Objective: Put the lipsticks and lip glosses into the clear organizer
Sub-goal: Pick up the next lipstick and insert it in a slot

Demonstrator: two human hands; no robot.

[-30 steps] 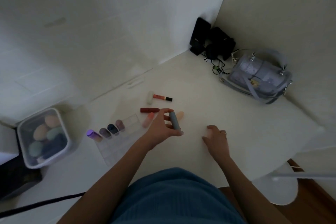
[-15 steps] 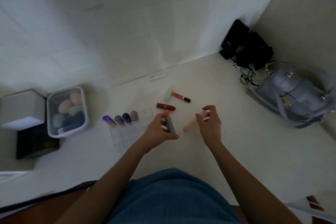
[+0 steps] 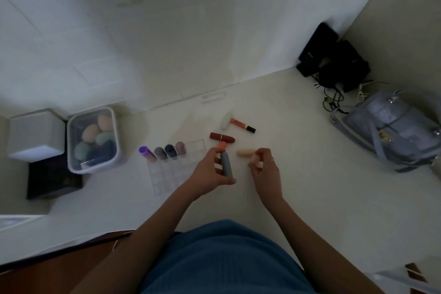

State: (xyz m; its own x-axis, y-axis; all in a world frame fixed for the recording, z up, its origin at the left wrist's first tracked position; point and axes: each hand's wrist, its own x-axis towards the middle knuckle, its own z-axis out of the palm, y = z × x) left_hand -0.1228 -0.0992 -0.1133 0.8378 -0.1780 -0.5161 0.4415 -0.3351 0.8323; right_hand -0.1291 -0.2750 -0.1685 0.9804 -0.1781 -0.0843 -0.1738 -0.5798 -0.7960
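The left hand [image 3: 210, 172] grips a grey tube [image 3: 226, 164] upright, just right of the clear organizer [image 3: 171, 174]; the right hand [image 3: 265, 167] pinches the near end of a beige tube [image 3: 245, 152]. Farther off lie a red lipstick [image 3: 222, 137] and an orange lip gloss [image 3: 242, 124]. Four tubes already lean in the organizer's far row; a careless drop could likely knock them or miss the narrow slots
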